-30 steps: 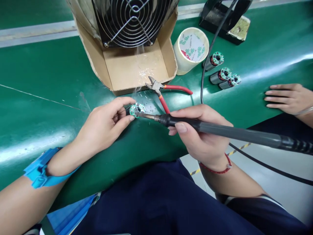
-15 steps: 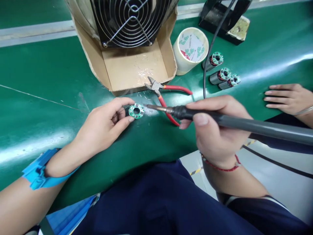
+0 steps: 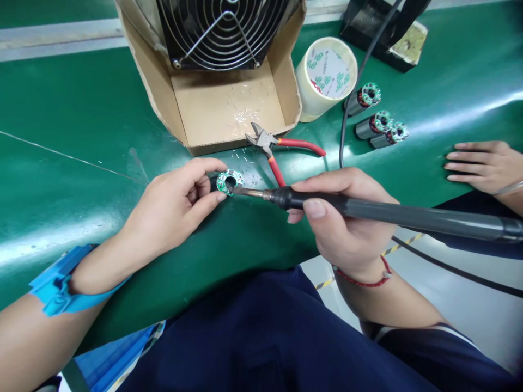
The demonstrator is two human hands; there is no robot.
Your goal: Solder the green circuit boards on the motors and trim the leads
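My left hand (image 3: 174,209) grips a small motor between thumb and fingers; its ring-shaped green circuit board (image 3: 223,182) faces right, and most of the body is hidden by the fingers. My right hand (image 3: 347,218) is closed around the dark handle of a soldering iron (image 3: 286,197). The iron's tip lies over the lower right part of the board; whether it touches cannot be made out. Just beyond the iron, diagonal cutters (image 3: 265,140) with red handles rest with jaws apart against the front edge of a cardboard box.
A black fan (image 3: 223,35) stands in the cardboard box (image 3: 220,111), with wire clippings before it. Right of it are a tape roll (image 3: 306,90), several motors with green boards (image 3: 370,125) and an iron stand with sponge (image 3: 408,46). Another person's hand (image 3: 484,166) rests at right.
My right hand has moved left, bringing the iron's tip from beside the board to over its lower right part. My left hand still holds the motor in nearly the same place.
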